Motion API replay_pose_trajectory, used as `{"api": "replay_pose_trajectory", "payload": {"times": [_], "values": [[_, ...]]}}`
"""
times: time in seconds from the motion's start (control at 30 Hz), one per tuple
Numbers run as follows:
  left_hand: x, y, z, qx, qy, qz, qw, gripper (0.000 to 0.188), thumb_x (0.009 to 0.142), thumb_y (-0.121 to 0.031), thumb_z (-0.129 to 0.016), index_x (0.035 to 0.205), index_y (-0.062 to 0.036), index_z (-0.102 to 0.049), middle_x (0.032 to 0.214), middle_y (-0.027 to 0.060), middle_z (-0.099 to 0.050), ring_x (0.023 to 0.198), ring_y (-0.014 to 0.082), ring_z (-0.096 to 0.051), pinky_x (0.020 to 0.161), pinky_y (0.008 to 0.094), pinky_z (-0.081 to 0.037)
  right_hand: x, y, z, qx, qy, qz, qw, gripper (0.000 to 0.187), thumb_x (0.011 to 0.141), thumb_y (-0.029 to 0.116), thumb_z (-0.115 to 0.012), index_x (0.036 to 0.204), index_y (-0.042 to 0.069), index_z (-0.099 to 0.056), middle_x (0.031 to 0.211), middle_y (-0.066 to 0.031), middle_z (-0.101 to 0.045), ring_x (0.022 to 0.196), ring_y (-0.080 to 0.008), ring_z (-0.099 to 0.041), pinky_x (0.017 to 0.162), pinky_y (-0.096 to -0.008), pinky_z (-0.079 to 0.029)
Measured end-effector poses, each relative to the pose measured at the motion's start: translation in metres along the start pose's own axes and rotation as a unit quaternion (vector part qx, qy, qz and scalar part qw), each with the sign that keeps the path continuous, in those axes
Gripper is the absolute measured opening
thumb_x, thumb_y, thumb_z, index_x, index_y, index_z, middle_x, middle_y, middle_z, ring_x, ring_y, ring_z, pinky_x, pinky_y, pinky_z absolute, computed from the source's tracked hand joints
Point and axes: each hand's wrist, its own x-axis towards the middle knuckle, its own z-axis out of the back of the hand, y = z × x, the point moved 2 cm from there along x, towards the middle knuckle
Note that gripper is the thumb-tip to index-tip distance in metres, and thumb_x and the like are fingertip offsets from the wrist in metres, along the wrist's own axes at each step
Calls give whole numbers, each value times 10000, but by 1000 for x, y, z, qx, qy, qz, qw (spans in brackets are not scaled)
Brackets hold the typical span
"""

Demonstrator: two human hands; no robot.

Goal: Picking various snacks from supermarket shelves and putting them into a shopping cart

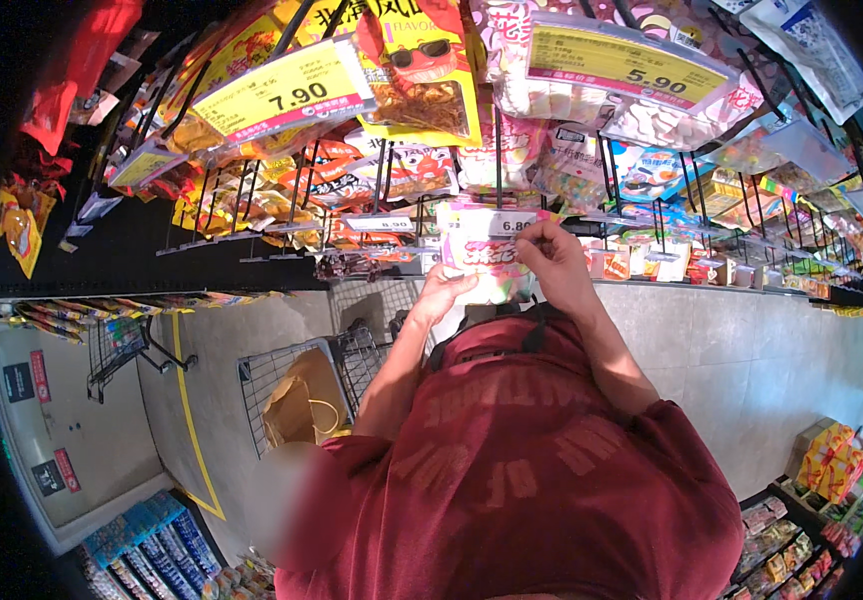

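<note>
A pink and white bag of sweets [490, 258], with pale soft pieces showing near its bottom, is in front of my chest beside the hanging rack. My left hand [447, 293] grips its lower left side, thumb across the front. At its upper right edge my right hand [558, 262] has its fingers curled in a pinch against the bag. Exactly what lies between those fingertips is partly hidden. A small price label [515, 226] shows at the top of the bag; I cannot tell whether it is on the bag or on the rack.
Metal hooks with hanging snack packets surround the rack, including a yellow packet [420, 75] and a marshmallow bag [527, 95]. Price tags [287, 95] jut toward me. A shopping cart [252, 385] holding a brown paper bag [302, 400] stands at my left. More shelves [792, 560] are lower right.
</note>
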Motion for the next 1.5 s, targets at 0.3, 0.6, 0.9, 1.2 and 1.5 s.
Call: {"api": "replay_pose_trajectory", "payload": {"times": [0.3,0.6,0.9,1.2,1.5], "values": [[7,-6,-13,-19,-30,-3,999,341,881,-45,-702,1210,-1,-625,1136,85,-693,1001,170,-664,926,318,-522,1,-2,-1,-16,-8,12,1000,109,885,83,-665,928,-15,-640,752,-22,-631,680,-64,-558,609,-240,-454],[5,-5,-19,-32,-56,-29,997,310,881,-48,-706,1181,-20,-634,1114,67,-687,1002,162,-655,916,315,-517,2,4,5,-89,-1,33,995,98,897,98,-662,927,10,-630,775,3,-606,691,-60,-556,624,-248,-474],[11,-3,-5,-21,-11,-50,998,290,934,-69,-641,1218,-20,-601,1157,33,-641,1050,144,-593,961,333,-441,-2,18,2,-203,-43,75,975,165,827,178,-664,923,44,-651,801,-125,-675,727,-266,-671,652,-379,-516],[4,-11,-24,-41,12,-64,997,351,952,-108,-622,1271,8,-531,1232,77,-591,1109,177,-558,1007,358,-410,-7,26,-1,-184,-78,55,978,163,803,188,-635,847,32,-624,748,-144,-644,703,-305,-650,645,-412,-493],[3,-24,-28,-9,-6,-71,997,318,935,-135,-663,1202,9,-570,1173,75,-596,1074,180,-543,979,358,-415,-4,22,-8,-177,-122,90,972,153,766,178,-642,767,29,-608,713,-143,-641,681,-336,-649,626,-428,-492]]}}
